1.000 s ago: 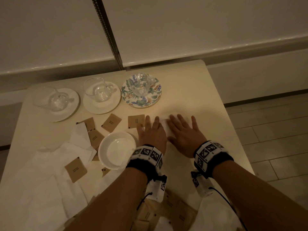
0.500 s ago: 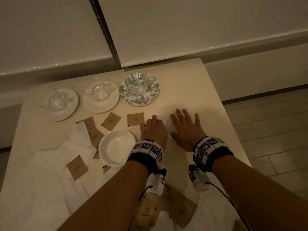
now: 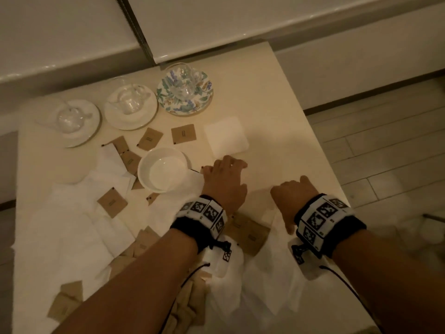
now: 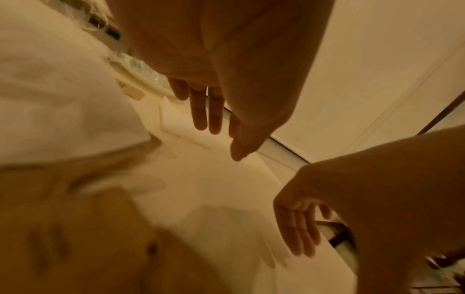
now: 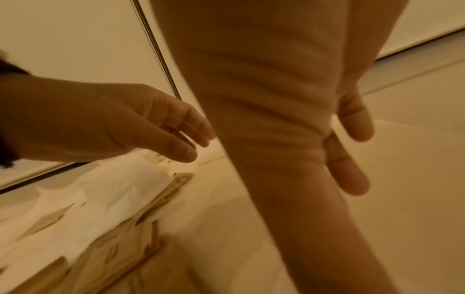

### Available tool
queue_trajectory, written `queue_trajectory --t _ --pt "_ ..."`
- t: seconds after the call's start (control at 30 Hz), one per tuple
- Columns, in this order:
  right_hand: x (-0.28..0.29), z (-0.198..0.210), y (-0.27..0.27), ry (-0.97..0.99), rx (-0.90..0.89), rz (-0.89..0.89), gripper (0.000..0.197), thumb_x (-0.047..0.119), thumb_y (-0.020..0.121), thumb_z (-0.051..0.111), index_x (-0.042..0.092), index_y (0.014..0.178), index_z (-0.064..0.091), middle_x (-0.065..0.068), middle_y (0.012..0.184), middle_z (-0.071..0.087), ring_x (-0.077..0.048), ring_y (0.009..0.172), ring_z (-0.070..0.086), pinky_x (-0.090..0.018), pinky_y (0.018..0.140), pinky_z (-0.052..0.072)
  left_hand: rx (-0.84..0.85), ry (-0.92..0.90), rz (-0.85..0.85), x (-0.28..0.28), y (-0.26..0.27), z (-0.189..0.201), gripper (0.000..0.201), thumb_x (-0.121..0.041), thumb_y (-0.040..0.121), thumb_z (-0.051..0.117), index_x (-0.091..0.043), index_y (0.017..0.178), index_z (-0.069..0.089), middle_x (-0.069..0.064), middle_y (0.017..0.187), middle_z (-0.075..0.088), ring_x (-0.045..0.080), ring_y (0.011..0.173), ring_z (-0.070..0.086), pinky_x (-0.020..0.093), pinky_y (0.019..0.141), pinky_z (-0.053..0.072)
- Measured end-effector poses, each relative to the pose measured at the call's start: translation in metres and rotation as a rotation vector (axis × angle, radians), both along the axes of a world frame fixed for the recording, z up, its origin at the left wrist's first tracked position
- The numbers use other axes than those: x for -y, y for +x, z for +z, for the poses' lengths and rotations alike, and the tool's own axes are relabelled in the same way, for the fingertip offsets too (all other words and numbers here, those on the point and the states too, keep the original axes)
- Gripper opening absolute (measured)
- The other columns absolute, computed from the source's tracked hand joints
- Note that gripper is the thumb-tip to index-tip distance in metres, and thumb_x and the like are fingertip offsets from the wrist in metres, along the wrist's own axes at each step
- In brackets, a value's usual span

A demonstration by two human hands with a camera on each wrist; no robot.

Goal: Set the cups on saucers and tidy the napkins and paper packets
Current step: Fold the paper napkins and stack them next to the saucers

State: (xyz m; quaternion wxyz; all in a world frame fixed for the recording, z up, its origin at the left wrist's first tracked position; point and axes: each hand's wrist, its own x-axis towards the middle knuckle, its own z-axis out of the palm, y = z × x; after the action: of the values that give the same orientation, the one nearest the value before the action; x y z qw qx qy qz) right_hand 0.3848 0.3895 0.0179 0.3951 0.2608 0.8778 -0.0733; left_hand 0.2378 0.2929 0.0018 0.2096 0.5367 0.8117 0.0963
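Listing from the head view, table [image 3: 284, 112] centre as dial.

Item 1: left hand [image 3: 225, 182], near centre, palm down, fingers loosely extended, holding nothing; fingertips just short of the folded napkin [image 3: 226, 137], contact not clear.

Item 2: right hand [image 3: 292, 196], at 4 o'clock, fingers relaxed and straight in the wrist views, holding nothing.

Item 3: folded napkin, white square, flat, at 12 o'clock of the left hand.

Item 4: three glass cups, each on a saucer, in a row along 10 to 12 o'clock: floral saucer [image 3: 185, 92], white saucer [image 3: 131, 107], second white saucer [image 3: 74, 121].

Item 5: empty white bowl [image 3: 163, 168], at 9 o'clock of the left hand.

Item 6: brown paper packets [image 3: 183, 133], scattered from 9 to 7 o'clock, some lying on loose napkins [image 3: 72, 225].
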Motion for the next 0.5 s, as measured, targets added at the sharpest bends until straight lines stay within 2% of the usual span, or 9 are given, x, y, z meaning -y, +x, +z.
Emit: queue_trajectory --t 0.07,0.17,0.2,0.27,0.33,0.37,0.43,0.5 --pt "0.010 -0.003 0.015 0.059 0.025 -0.024 0.032 0.031 0.074 0.075 0.021 0.092 0.050 -0.001 0.101 0.063 -0.026 0.103 0.057 -0.047 0.103 0.028 0.074 -0.051 -0.080 0.018 0.023 -0.005 0.041 -0.040 0.087 0.058 -0.032 0.126 0.050 -0.005 0.130 0.048 0.021 0.120 0.043 0.040 0.098 0.024" --pt "0.024 -0.008 0.024 0.077 0.083 -0.031 0.052 0.047 0.067 0.080 0.024 0.103 0.052 0.002 0.102 0.060 -0.025 0.107 0.054 -0.046 0.102 0.027 0.098 -0.250 -0.218 0.035 0.058 -0.017 0.048 -0.054 0.082 0.058 -0.032 0.124 0.054 -0.004 0.125 0.048 0.023 0.117 0.042 0.042 0.096 0.027" --pt "0.027 -0.009 0.025 0.099 0.062 -0.025 0.052 0.050 0.067 0.080 0.025 0.103 0.052 0.003 0.101 0.060 -0.024 0.106 0.055 -0.046 0.101 0.028 0.089 -0.288 -0.231 0.039 0.066 -0.021 0.053 -0.059 0.078 0.062 -0.030 0.123 0.054 -0.002 0.123 0.047 0.024 0.115 0.041 0.043 0.097 0.028" --pt "0.031 -0.012 0.027 0.116 -0.002 -0.052 0.041 0.046 0.075 0.076 0.023 0.100 0.053 0.003 0.090 0.058 -0.022 0.102 0.058 -0.045 0.101 0.029 0.048 -0.293 -0.235 0.044 0.078 -0.025 0.060 -0.062 0.072 0.069 -0.027 0.118 0.055 0.000 0.119 0.044 0.025 0.110 0.040 0.044 0.096 0.030" --pt "0.033 -0.015 0.028 0.055 -0.024 -0.097 0.029 0.037 0.082 0.071 0.022 0.093 0.048 0.004 0.078 0.047 -0.022 0.100 0.059 -0.046 0.103 0.029 0.003 -0.255 -0.236 0.046 0.082 -0.026 0.055 -0.057 0.074 0.071 -0.025 0.116 0.056 0.002 0.119 0.043 0.027 0.109 0.039 0.045 0.093 0.029" --pt "0.033 -0.016 0.028 0.013 -0.031 -0.121 0.027 0.032 0.084 0.069 0.022 0.090 0.045 0.004 0.078 0.045 -0.023 0.100 0.059 -0.046 0.103 0.029 -0.013 -0.239 -0.234 0.046 0.083 -0.026 0.052 -0.052 0.076 0.070 -0.024 0.117 0.056 0.003 0.120 0.042 0.028 0.110 0.039 0.045 0.092 0.029" --pt "0.035 -0.017 0.027 -0.055 -0.065 -0.152 0.020 0.026 0.088 0.063 0.022 0.086 0.043 0.002 0.083 0.050 -0.024 0.100 0.059 -0.045 0.101 0.032 -0.016 -0.220 -0.228 0.045 0.084 -0.025 0.046 -0.044 0.079 0.069 -0.025 0.119 0.057 0.004 0.122 0.043 0.029 0.112 0.040 0.044 0.092 0.030" --pt "0.036 -0.016 0.024 -0.099 -0.153 -0.175 0.014 0.027 0.089 0.057 0.023 0.083 0.045 0.000 0.089 0.058 -0.023 0.090 0.059 -0.039 0.089 0.041 0.039 -0.201 -0.179 0.044 0.082 -0.024 0.046 -0.041 0.081 0.067 -0.024 0.121 0.055 0.003 0.124 0.045 0.028 0.113 0.041 0.043 0.095 0.031"
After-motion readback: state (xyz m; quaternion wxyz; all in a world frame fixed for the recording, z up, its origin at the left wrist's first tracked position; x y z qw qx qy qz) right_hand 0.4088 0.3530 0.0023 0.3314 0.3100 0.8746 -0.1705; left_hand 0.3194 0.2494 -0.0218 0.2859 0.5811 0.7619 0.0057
